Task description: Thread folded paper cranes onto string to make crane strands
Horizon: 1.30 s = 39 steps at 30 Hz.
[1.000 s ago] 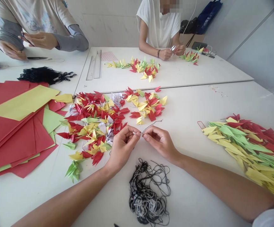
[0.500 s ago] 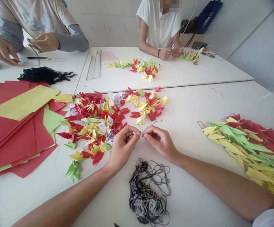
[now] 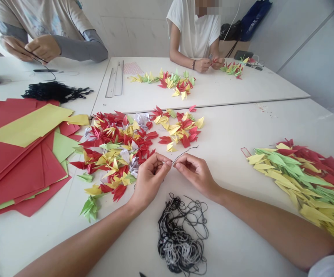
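Observation:
Over the middle of the table, my left hand (image 3: 153, 175) pinches a thin dark cord (image 3: 184, 152) between thumb and fingertips. My right hand (image 3: 195, 173) is closed in a pinch on the same cord, its fingertips almost touching those of the left. The cord's free end rises up and to the right past the fingers. Just beyond and left of my hands spreads a heap of folded paper cranes (image 3: 112, 150) in red, yellow, green and pale lilac. Below my hands lies a tangled bundle of black and grey cord (image 3: 181, 238).
Paper sheets (image 3: 17, 161) are stacked at left, beside black cords (image 3: 54, 92). Strung cranes (image 3: 299, 181) lie at right, near a red paper clip (image 3: 245, 152). Across the table, two people handle cord and cranes; rulers (image 3: 117, 79) lie between them.
My hands and the cord stay almost still. The person at upper left has brought both hands together on a dark cord. The other person's hands have shifted slightly.

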Tool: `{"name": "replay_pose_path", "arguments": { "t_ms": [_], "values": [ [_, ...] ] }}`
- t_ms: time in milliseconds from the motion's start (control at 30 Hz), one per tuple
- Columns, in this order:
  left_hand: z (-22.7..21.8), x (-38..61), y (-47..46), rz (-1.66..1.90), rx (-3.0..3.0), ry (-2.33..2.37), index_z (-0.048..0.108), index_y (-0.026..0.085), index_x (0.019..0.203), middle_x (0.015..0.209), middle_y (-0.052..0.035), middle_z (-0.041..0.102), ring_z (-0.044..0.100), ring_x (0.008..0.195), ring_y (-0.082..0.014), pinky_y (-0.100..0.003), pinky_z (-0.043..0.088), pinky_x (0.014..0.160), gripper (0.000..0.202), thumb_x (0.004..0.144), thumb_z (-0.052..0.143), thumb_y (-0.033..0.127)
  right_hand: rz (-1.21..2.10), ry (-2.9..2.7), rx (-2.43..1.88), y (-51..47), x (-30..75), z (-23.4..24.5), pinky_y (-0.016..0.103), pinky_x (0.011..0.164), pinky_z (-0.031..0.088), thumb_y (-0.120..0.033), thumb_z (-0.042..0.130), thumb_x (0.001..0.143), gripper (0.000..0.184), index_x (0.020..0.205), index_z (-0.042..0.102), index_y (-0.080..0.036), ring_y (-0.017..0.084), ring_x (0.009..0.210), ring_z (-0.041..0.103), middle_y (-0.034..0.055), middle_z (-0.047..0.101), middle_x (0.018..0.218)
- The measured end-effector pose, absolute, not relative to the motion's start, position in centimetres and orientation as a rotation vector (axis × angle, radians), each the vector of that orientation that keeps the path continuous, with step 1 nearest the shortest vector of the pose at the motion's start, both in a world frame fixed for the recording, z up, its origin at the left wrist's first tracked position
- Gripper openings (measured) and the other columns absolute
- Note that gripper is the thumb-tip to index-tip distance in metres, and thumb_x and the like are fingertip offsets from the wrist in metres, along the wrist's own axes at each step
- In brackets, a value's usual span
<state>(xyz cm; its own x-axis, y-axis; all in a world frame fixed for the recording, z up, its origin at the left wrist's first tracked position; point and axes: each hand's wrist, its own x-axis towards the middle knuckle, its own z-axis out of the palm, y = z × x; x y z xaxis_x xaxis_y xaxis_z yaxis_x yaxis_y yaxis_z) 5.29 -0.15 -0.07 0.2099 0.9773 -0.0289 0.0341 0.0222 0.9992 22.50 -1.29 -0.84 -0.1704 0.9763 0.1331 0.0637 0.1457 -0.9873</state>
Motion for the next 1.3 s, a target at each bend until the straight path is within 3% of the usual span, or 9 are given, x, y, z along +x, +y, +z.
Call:
{"name": "replay_pose_path", "arguments": {
  "t_ms": [800, 1100, 1300],
  "values": [
    [-0.18, 5.15, -0.16, 1.000, 1.293, 1.097, 0.060, 0.017, 0.085, 0.060, 0.0055, 0.042, 0.032, 0.051, -0.0071, -0.020, 0.025, 0.046, 0.029, 0.091, 0.066, 0.045, 1.192, -1.454, -1.094, -1.33, 22.38, -0.76, 0.026, 0.065, 0.041, -0.035, 0.064, 0.093, 0.018, 0.083, 0.064, -0.019, 0.013, 0.069, 0.051, -0.0002, 0.058, 0.074],
    [-0.13, 5.04, -0.21, 0.999, 1.346, 1.093, 0.063, 0.019, 0.103, 0.061, 0.0076, 0.027, 0.027, 0.052, -0.0085, -0.021, 0.024, 0.047, 0.024, 0.092, 0.064, 0.041, 1.214, -1.410, -1.119, -1.35, 22.33, -1.02, 0.027, 0.066, 0.042, -0.035, 0.066, 0.091, 0.017, 0.084, 0.065, -0.020, 0.014, 0.070, 0.052, 0.0006, 0.059, 0.075],
    [-0.04, 5.10, -0.24, 0.990, 1.333, 1.096, 0.062, 0.019, 0.098, 0.060, 0.0073, 0.031, 0.028, 0.051, -0.0084, -0.021, 0.025, 0.046, 0.023, 0.093, 0.063, 0.042, 1.219, -1.400, -1.120, -1.36, 22.28, -1.00, 0.027, 0.065, 0.043, -0.036, 0.066, 0.090, 0.017, 0.084, 0.065, -0.020, 0.014, 0.070, 0.052, 0.0006, 0.059, 0.076]
  ]
}}
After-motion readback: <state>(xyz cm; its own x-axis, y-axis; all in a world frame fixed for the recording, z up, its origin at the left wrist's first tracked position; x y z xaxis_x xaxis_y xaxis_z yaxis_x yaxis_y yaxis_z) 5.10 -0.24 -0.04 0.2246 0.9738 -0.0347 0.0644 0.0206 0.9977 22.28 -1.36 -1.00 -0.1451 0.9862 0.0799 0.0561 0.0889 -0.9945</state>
